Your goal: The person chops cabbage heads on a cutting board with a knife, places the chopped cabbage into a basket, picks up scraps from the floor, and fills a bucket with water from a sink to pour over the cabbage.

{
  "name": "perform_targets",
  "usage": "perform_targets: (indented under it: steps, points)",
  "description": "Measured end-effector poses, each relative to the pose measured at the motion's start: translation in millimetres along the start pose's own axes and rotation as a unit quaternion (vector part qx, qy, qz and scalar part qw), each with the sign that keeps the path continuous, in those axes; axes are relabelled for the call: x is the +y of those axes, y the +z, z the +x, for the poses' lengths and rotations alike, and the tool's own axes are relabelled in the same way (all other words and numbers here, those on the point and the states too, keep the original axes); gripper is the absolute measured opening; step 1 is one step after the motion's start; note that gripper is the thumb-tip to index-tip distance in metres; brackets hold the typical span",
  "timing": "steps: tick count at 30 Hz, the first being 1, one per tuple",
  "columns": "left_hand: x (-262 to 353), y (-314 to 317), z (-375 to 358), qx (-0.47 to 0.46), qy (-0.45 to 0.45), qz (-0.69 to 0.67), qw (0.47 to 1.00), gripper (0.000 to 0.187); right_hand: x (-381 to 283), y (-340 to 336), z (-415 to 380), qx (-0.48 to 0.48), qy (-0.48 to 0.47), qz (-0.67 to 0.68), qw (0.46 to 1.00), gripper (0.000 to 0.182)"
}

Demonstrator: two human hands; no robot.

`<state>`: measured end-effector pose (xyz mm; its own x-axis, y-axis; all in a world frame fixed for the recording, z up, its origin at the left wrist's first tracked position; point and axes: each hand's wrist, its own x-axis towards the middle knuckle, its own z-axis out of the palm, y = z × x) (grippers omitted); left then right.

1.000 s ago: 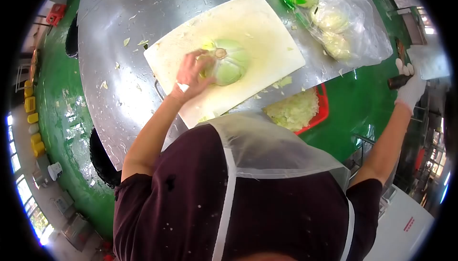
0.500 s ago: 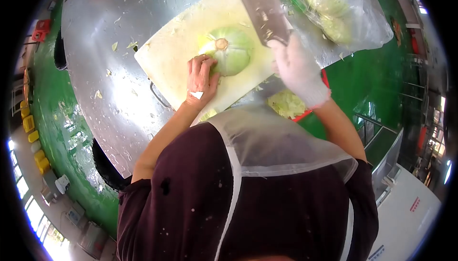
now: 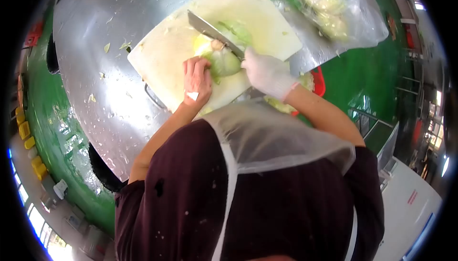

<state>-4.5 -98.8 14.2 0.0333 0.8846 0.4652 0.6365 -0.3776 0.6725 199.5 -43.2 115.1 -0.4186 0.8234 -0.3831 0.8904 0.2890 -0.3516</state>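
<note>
A pale green cabbage [image 3: 225,63] with its round stem end up sits on a white cutting board [image 3: 176,36]. The broad blade of a cleaver [image 3: 210,30] lies across it, beside the stem, with cabbage showing on both sides. In a white glove, my right hand [image 3: 268,74] is closed around the cleaver's handle. My bare left hand [image 3: 197,77], a white patch at its wrist, presses curled fingers against the cabbage's near left side. The handle is mostly hidden by the glove.
The board rests on a wet metal table [image 3: 102,27] strewn with leaf scraps. A clear plastic bag [image 3: 353,15] of cabbages lies at the back right. Beyond my right wrist is a red container [image 3: 318,83] with cabbage pieces. A metal loop handle [image 3: 152,96] sits at the board's left.
My right hand has brought the cleaver down and left from above the board into the cabbage. My left hand stays on the cabbage. The view has shifted slightly.
</note>
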Motion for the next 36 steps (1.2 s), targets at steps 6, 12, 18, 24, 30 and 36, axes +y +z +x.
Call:
perform_targets:
  steps: [6, 12, 18, 24, 30, 36]
  points:
    - [8, -14, -9, 0.05, -0.024, -0.015, 0.998, 0.033, -29, -50, -13, 0.037, -0.012, 0.019, 0.999, 0.02]
    - [22, -20, -28, 0.049, 0.003, 0.022, 0.999, 0.032, -13, -3, -16, -0.082, 0.005, -0.022, 0.996, 0.025]
    - [20, -24, -11, -0.119, 0.039, 0.026, 0.992, 0.027, -17, -21, -25, -0.01, -0.045, -0.013, 0.999, 0.023]
    - [-3, -61, 76, -0.295, 0.185, 0.107, 0.931, 0.092, 18, -54, -66, 0.185, 0.086, 0.113, 0.972, 0.027]
    - [14, -20, 149, -0.496, 0.311, 0.268, 0.765, 0.141, 53, -14, -95, 0.218, 0.163, 0.233, 0.933, 0.03]
    - [7, 9, 134, -0.424, 0.09, 0.167, 0.886, 0.128, 40, -22, -96, 0.148, 0.248, 0.309, 0.906, 0.031]
